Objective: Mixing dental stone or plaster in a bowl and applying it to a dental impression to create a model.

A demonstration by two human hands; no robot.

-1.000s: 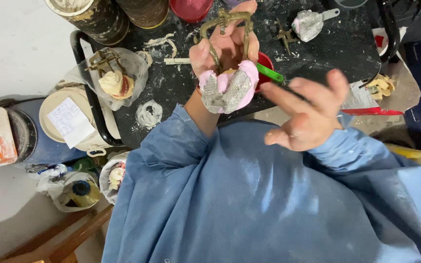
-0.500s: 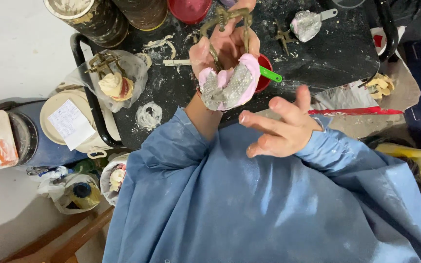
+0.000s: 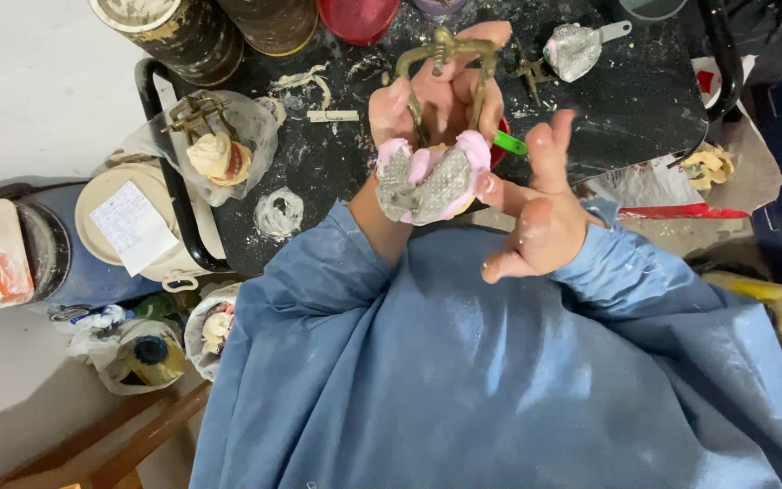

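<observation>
My left hand [image 3: 436, 104] holds up a brass hinged frame [image 3: 445, 54] with a pink mould and a grey perforated metal tray [image 3: 427, 186] at its lower end. My right hand [image 3: 540, 213] is beside it on the right, fingers apart, with a fingertip touching the pink edge of the mould. It holds nothing. Both hands are dusted with white plaster. Blue gown sleeves cover my arms. A red bowl with a green handle [image 3: 509, 143] is partly hidden behind the mould.
A black, plaster-spattered tray table [image 3: 626, 100] carries a second metal tray with pink material [image 3: 576, 50], a red bowl [image 3: 359, 16] and dirty jars [image 3: 174, 32]. A bagged brass frame with a cast [image 3: 214, 149] sits left. Blue bucket [image 3: 65, 249] stands beyond the table's left edge.
My right hand has moved from open and away at the right, in toward the mould, and now touches its right edge. The left hand has kept its hold.
</observation>
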